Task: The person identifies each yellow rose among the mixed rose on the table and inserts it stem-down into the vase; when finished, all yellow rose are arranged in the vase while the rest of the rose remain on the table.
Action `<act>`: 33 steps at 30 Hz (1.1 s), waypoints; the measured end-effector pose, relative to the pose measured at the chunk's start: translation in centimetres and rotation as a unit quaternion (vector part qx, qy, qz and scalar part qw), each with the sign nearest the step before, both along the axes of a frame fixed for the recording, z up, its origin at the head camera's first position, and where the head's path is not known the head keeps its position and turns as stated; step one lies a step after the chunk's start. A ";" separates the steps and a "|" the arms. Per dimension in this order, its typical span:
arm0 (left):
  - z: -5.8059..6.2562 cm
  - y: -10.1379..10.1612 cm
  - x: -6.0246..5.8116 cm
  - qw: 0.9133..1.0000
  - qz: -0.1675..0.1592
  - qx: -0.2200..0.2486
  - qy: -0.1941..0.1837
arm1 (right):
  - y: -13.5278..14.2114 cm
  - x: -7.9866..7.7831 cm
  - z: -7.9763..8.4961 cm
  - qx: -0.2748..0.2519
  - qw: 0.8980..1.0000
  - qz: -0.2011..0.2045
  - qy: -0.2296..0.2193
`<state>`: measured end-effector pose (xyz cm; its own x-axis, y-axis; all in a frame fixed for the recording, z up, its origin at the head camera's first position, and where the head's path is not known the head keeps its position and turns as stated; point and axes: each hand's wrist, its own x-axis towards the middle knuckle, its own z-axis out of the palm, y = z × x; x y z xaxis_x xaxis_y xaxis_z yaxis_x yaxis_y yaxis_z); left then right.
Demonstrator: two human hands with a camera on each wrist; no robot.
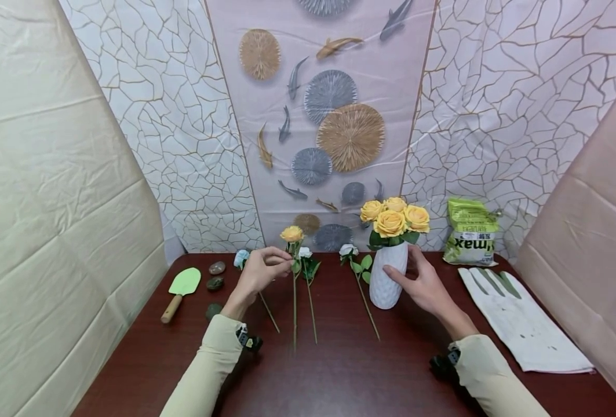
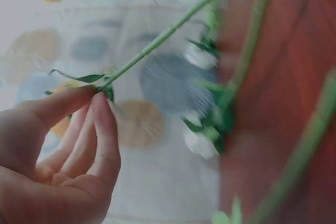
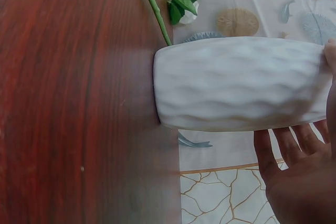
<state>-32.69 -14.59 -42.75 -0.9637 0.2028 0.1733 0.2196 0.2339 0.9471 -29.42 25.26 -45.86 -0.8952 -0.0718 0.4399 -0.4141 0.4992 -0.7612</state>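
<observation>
My left hand point(image 1: 259, 270) pinches the stem of a yellow rose point(image 1: 291, 233) near its bloom, between thumb and fingertip. In the left wrist view the green stem point(image 2: 157, 40) slants up and right from the pinch, and the fingers hide most of the bloom. My right hand point(image 1: 429, 286) grips a white textured vase point(image 1: 386, 289) from its right side, thumb in front and fingers behind. Several yellow roses point(image 1: 391, 222) with green leaves stand in the vase. In the right wrist view the vase's base point(image 3: 163, 87) is at the table surface.
White roses point(image 1: 348, 250) and a blue one point(image 1: 241, 258) lie on the dark red table point(image 1: 339, 382). At left are a green trowel point(image 1: 185, 282) and stones point(image 1: 215, 283). A green bag point(image 1: 471, 234) and white gloves point(image 1: 532, 330) are at right.
</observation>
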 end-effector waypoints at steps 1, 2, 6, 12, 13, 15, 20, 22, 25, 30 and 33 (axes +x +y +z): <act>0.5 0.5 0.0 1.000 -0.009 0.022 0.010 | 0.0 0.0 0.0 -0.001 1.000 0.001 0.000; 1.0 1.0 0.1 0.999 -0.018 0.048 0.018 | 0.0 0.0 0.0 0.000 1.000 0.000 0.001; 3.1 3.3 0.3 0.984 -0.050 0.164 0.042 | 0.0 0.0 0.0 -0.001 1.000 0.002 0.003; 6.1 7.0 0.8 0.948 -0.048 0.305 0.078 | 0.1 0.0 -0.1 -0.002 1.000 0.004 0.006; 6.4 7.5 0.8 0.942 -0.043 0.321 0.085 | 0.1 0.0 -0.1 -0.002 1.000 0.004 0.006; 7.0 8.3 0.8 0.932 -0.033 0.346 0.100 | 0.0 0.1 0.0 -0.003 1.000 0.006 0.006; 8.1 9.7 0.6 0.919 0.003 0.367 0.141 | 0.0 0.1 0.0 -0.006 1.000 0.011 0.008; 8.4 10.1 0.6 0.917 0.023 0.361 0.166 | 0.0 -0.1 -0.1 -0.005 1.000 0.010 0.008; 8.8 10.6 0.6 0.914 0.056 0.348 0.202 | 0.1 -0.2 -0.2 -0.005 1.000 0.010 0.006; 9.3 11.2 0.8 0.902 0.093 0.339 0.251 | 0.0 -0.1 -0.1 -0.010 1.000 0.012 0.006; 9.9 11.5 1.6 0.896 0.110 0.323 0.286 | 0.0 0.0 0.0 -0.009 1.000 0.012 0.005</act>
